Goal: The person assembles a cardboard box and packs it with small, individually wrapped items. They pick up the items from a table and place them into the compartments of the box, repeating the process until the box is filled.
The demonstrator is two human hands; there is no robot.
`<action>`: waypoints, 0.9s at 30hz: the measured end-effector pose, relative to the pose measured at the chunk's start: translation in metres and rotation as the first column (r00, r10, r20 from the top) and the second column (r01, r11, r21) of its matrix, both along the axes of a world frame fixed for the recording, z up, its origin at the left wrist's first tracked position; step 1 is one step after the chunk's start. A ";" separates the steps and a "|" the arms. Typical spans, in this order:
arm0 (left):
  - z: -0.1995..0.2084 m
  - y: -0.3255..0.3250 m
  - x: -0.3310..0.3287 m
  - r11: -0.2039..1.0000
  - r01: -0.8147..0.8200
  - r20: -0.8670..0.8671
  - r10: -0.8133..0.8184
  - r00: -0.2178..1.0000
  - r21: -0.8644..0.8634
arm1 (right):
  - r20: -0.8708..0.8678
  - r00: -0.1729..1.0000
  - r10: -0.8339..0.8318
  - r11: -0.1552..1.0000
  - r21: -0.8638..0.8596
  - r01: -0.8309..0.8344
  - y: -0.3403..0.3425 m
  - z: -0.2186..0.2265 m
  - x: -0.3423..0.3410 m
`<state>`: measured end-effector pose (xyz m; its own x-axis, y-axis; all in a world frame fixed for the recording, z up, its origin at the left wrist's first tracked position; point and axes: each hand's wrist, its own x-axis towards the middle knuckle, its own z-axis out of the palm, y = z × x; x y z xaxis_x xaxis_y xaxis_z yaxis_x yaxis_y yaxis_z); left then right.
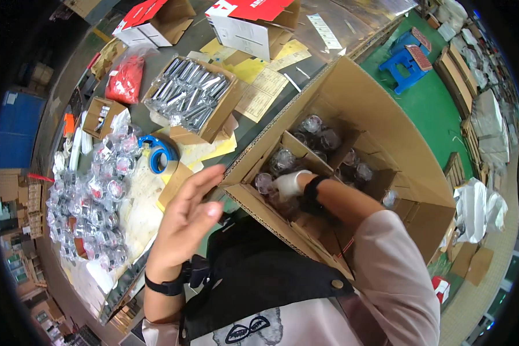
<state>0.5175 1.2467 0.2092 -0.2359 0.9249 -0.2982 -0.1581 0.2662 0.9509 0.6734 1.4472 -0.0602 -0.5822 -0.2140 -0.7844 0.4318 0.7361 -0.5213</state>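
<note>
A large cardboard carton (421, 213) with its flaps up stands in front of me, split by cardboard dividers into compartments. My right hand (289, 185), partly covered in white, reaches down into the near left compartment. Its fingers are hidden among clear plastic-wrapped round parts, so I cannot tell whether it grips one. One wrapped part (264, 183) shows right beside that hand. More wrapped parts (320, 134) sit in the far compartments. My left hand (187, 222) is held up open and bare, fingers stretched and thumb apart, its fingertips close to the carton's left corner.
On the table at left lies a big heap of wrapped parts (92, 202), with a blue tape dispenser (158, 154) beside it. Behind are a box of wrapped metal tubes (193, 92), a red bag (125, 79) and red-and-white cartons (242, 36). Blue stools (406, 66) stand on the green floor.
</note>
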 end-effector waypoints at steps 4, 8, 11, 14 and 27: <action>-0.016 -0.065 -0.016 0.927 -0.364 -0.145 0.350 0.925 -0.085 | -0.145 0.989 -0.042 0.938 0.334 0.089 0.004 0.014 -0.015; -0.046 -0.114 -0.028 0.827 -0.520 -0.189 0.487 0.853 -0.215 | -0.389 0.918 -0.077 0.828 0.487 0.276 0.023 0.029 -0.028; -0.067 -0.140 -0.042 0.808 -0.533 -0.201 0.495 0.845 -0.252 | -0.384 0.921 -0.070 0.807 0.521 0.279 0.004 -0.008 -0.024; -0.090 -0.159 -0.057 0.767 -0.580 -0.196 0.546 0.815 -0.275 | -0.203 0.976 -0.078 0.766 0.614 0.189 -0.008 -0.029 -0.043; -0.240 -0.146 -0.275 0.281 -0.945 -0.971 0.119 0.208 -0.168 | -0.834 0.034 -0.551 0.139 -0.052 0.989 -0.051 0.357 0.130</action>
